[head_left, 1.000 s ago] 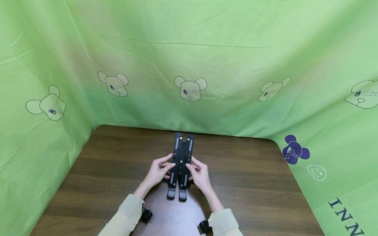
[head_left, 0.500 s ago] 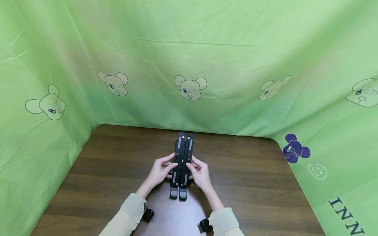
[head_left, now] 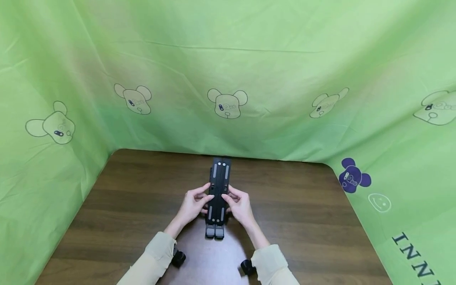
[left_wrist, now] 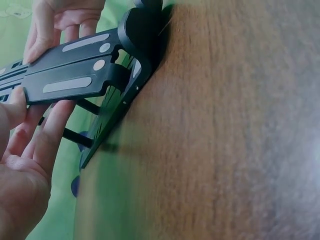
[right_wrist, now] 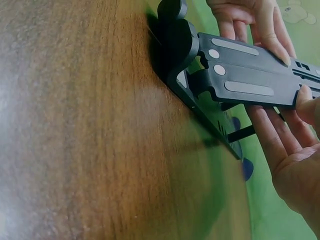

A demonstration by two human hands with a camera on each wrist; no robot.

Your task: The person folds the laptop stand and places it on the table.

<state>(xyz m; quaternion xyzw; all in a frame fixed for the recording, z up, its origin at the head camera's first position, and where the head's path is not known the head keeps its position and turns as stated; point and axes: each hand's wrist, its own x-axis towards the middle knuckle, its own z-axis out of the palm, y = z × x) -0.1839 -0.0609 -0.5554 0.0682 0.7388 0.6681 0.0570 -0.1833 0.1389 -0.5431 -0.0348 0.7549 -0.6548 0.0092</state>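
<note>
A black folding laptop stand (head_left: 218, 178) lies lengthwise in the middle of the table, its two long rails side by side. Grey strips and round pads line the rails' upper faces. My left hand (head_left: 190, 206) pinches the left rail near mid-length, thumb on top and fingers at the side and below. On the opposite rail my right hand (head_left: 242, 206) has a matching grip. Both wrist views show the laptop stand (left_wrist: 65, 95) with its upper plates raised above a lower base, thin struts between, and rounded hooks at the near end.
The brown wooden table (head_left: 303, 221) extends on both sides of the hands. A green cloth (head_left: 228, 59) printed with bear heads hangs behind and along the sides, close to the stand's far end. A black wrist camera (head_left: 179, 259) sits below the left cuff.
The laptop stand's two rails have come together, closing the gap between them. My left hand has moved slightly right with its rail; both hands keep their grip.
</note>
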